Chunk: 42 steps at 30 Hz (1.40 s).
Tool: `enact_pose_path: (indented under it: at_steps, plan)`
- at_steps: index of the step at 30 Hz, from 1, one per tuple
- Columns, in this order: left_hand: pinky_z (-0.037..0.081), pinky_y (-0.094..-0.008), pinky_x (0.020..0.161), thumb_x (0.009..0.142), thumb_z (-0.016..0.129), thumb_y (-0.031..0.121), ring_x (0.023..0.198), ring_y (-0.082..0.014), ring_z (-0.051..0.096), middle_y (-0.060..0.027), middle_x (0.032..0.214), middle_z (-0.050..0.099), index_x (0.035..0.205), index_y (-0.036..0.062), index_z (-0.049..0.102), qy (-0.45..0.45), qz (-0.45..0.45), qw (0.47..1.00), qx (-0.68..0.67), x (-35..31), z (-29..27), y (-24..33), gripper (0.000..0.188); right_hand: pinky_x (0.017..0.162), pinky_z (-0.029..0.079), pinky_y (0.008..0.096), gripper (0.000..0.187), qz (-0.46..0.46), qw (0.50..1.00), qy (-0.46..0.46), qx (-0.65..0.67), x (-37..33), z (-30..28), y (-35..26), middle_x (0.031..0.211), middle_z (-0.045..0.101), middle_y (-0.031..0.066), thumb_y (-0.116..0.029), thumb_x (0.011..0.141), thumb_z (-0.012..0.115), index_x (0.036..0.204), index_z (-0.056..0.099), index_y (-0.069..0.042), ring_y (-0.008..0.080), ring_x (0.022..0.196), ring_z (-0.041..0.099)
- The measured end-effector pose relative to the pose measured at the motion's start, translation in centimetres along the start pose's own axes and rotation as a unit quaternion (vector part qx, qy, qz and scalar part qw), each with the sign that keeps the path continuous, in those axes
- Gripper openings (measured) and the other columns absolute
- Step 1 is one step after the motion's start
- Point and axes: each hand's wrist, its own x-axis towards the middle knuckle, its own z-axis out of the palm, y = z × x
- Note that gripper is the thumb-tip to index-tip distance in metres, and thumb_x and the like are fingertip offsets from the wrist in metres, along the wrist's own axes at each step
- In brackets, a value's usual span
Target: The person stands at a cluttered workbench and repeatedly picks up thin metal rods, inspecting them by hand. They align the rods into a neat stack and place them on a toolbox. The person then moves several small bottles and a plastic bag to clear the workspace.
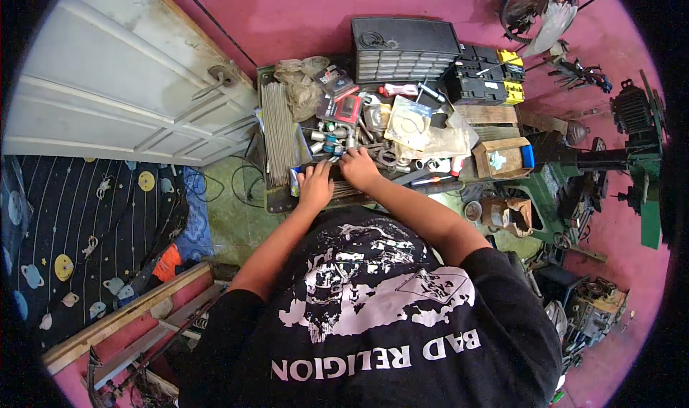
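At the near edge of a cluttered workbench, my left hand (316, 186) and my right hand (359, 170) are close together, fingers bent inward. Small silver metal pieces (333, 160) show at their fingertips; what each hand grips is too small to make out. Just beyond them lies a pile of metal sockets and fittings (331, 139), some with blue bands. Thin rods (347, 190) lie under and beside my wrists. By my left hand is the end of a blue and yellow carton (295, 181). A long bundle of grey rods (278, 132) runs along the bench's left side.
Behind the pile stand a small-drawer cabinet (407, 53) and black-and-yellow tool cases (476, 81). Plastic bags (300, 85), a red package (339, 109) and a wooden box (504, 158) crowd the bench. A white door (136, 78) is at left, a green machine (610, 160) at right.
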Motion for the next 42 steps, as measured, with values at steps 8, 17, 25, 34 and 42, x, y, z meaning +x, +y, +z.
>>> enact_pose_path:
  at_steps: [8,17,25,34,42]
  plan:
    - [0.037,-0.0476,0.091,0.084,0.071,0.023,0.111,-0.0268,0.054,-0.0022,0.127,0.061,0.12,0.01,0.067,-0.006,0.028,1.0,-0.009,0.7,-0.3,-2.0,0.039,0.089,0.044,0.0405,0.016,0.024,0.998,-0.041,-0.028,2.4,0.8,-1.0,0.099,0.069,0.0033,-0.023,0.085,0.061,0.088,0.075,-0.016,0.0226,0.105,0.061]
    - [0.048,-0.04,0.085,0.081,0.075,0.015,0.092,-0.0278,0.064,-0.0062,0.096,0.072,0.096,0.0058,0.075,0.095,0.075,0.967,-0.226,1.7,-3.9,-1.0,0.017,0.084,0.05,0.0453,0.018,0.097,0.961,0.051,0.256,0.4,-5.6,-0.4,0.093,0.068,0.0115,-0.019,0.076,0.07,0.089,0.069,-0.006,0.0322,0.094,0.066]
    - [0.053,-0.0305,0.067,0.081,0.078,0.006,0.072,-0.0197,0.068,-0.0105,0.083,0.072,0.091,-0.0008,0.074,0.082,0.005,0.913,-0.4,2.7,-8.2,2.9,0.013,0.067,0.05,0.03,0.018,0.144,0.812,0.092,0.558,-1.8,-12.3,0.8,0.085,0.069,0.0073,-0.016,0.085,0.079,0.092,0.071,-0.002,0.0138,0.075,0.062]
    - [0.052,-0.0266,0.071,0.084,0.077,0.008,0.075,-0.0091,0.065,-0.0053,0.084,0.075,0.09,-0.0014,0.075,0.067,-0.145,0.777,-0.609,1.8,-6.6,6.3,0.011,0.074,0.051,0.0246,0.009,0.227,0.594,0.084,0.767,-3.8,-9.7,1.5,0.089,0.073,0.0047,-0.006,0.093,0.07,0.095,0.07,0.003,0.0087,0.08,0.063]
    - [0.049,-0.0283,0.065,0.081,0.08,0.008,0.066,-0.0114,0.062,-0.0063,0.073,0.071,0.086,-0.0003,0.075,0.112,-0.116,0.905,-0.394,1.1,-9.2,9.5,0.011,0.068,0.049,0.0253,0.017,0.145,0.716,0.082,0.678,-4.7,-10.3,2.5,0.086,0.072,0.0019,-0.014,0.089,0.077,0.1,0.073,0.0,0.006,0.076,0.06]
